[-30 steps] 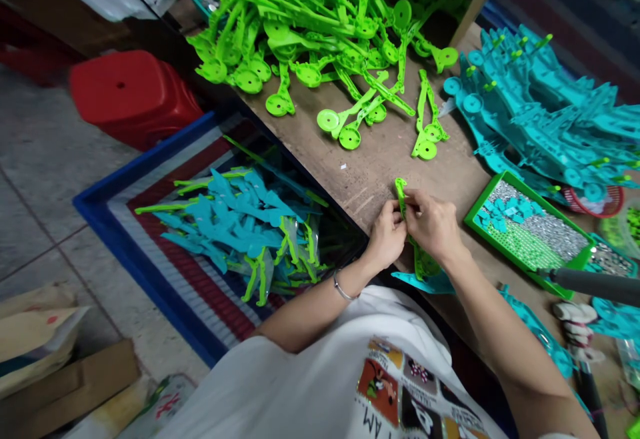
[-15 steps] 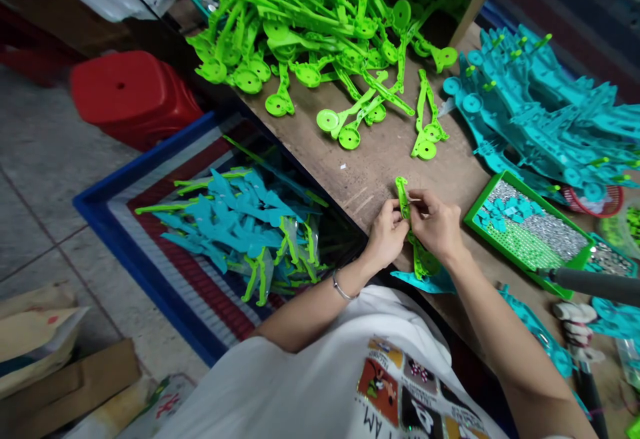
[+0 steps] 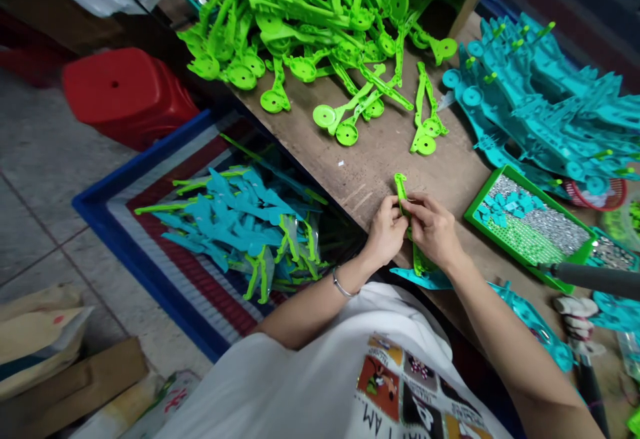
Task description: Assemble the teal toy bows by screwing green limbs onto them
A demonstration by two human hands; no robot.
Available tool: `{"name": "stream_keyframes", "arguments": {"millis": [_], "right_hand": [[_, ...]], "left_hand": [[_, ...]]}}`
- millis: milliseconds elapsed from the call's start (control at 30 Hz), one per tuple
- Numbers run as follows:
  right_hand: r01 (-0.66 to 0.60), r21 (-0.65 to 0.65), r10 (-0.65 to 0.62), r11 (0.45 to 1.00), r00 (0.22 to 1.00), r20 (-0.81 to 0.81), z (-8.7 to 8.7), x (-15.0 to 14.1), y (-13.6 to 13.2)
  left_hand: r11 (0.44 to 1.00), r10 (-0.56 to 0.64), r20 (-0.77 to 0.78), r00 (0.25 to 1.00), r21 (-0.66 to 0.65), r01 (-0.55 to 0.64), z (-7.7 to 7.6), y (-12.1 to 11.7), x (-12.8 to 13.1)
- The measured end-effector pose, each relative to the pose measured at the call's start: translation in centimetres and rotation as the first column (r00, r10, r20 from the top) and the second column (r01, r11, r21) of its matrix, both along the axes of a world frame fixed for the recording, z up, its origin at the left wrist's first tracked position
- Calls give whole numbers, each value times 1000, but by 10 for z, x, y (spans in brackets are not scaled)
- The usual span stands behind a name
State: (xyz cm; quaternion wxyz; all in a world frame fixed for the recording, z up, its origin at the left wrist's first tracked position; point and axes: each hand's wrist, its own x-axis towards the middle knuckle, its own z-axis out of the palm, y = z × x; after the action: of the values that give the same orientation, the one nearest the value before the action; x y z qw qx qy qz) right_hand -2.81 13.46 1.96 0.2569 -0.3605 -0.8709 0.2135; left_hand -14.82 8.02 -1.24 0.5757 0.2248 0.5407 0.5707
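Observation:
Both hands meet over a long, narrow green plastic part [image 3: 400, 184] near the front edge of the table. My left hand [image 3: 388, 231] is closed around its left side. The fingers of my right hand [image 3: 432, 229] are pinched together against the part from the right; whether something small sits between them is hidden. The part's wider lower end shows beneath my right hand. Under it, at the table edge, lies a blue plastic piece [image 3: 420, 279]. To the right stands a green tray [image 3: 470, 214] holding many small metal pieces and several small blue pieces.
A large heap of green parts [image 3: 300, 19] covers the far table, and blue plastic parts [image 3: 540, 119] are piled at right. A dark rod-like tool [image 3: 595, 279] juts over the tray. Left and below are a blue-rimmed crate [image 3: 140, 286] of parts and a red stool [image 3: 120, 92].
My right fingers have come down onto the green part and shifted slightly left. My left hand stays on it, nearly unmoved. The view has shifted a little.

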Motion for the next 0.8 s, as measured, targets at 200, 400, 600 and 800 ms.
{"name": "stream_keyframes", "arguments": {"millis": [200,400,600,800], "right_hand": [[-12,-60,16,998,997,69,-1,1,4],[68,-289,-111,955,984,-137,7,14,3],[2,-182,-11,983,999,-48,15,11,-6],[188,-274,-214,943,974,-71,38,37,-6]], "left_hand": [[1000,6,41,999,-13,-6,3,1,0],[998,-54,158,986,-16,57,16,0,-2],[999,-39,158,987,-12,41,18,2,-2],[995,-94,230,969,-16,100,22,-2,-7]]}}
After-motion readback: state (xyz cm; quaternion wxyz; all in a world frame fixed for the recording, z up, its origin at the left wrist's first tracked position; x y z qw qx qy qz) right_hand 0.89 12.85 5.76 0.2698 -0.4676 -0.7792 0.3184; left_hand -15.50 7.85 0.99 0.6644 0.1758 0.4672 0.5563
